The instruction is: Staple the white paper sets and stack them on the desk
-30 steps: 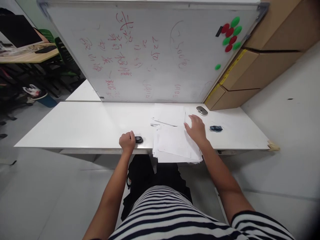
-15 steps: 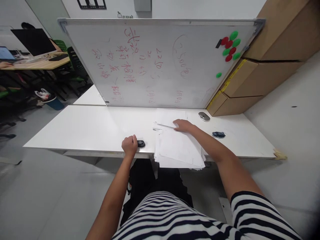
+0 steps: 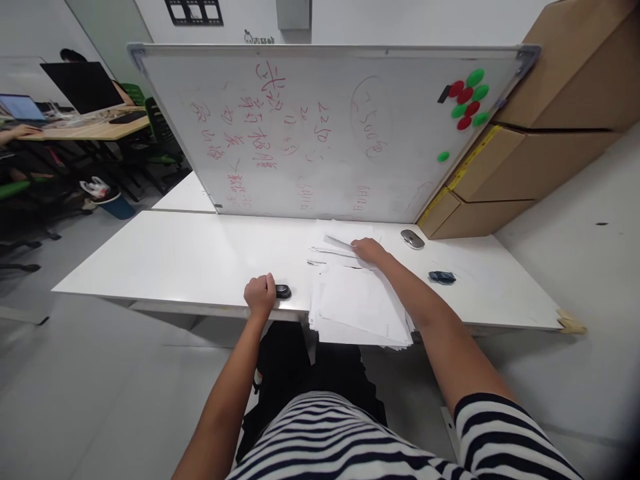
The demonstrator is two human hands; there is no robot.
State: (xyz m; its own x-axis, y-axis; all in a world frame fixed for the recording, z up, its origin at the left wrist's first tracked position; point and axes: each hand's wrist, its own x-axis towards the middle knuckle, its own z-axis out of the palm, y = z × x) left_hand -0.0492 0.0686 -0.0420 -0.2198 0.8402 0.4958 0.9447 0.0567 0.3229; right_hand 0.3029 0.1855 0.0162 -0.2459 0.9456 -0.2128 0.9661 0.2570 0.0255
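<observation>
My left hand (image 3: 260, 294) is curled into a fist at the front edge of the white table (image 3: 190, 253), its fingers against a small black object (image 3: 283, 291). My right hand (image 3: 369, 250) reaches across a near stack of white papers (image 3: 360, 307) and pinches the edge of a sheet from the far pile of papers (image 3: 340, 237), lifting it slightly.
A whiteboard (image 3: 330, 133) with red writing and red and green magnets (image 3: 467, 97) leans at the table's back. A grey mouse (image 3: 413, 239) and a dark small item (image 3: 442, 277) lie to the right. Cardboard boxes (image 3: 530, 160) stand at the right. Desks with a monitor are far left.
My right hand moved from the right of the papers toward the far pile and closed on a sheet's edge. My head tilted up a little. The left hand stayed put.
</observation>
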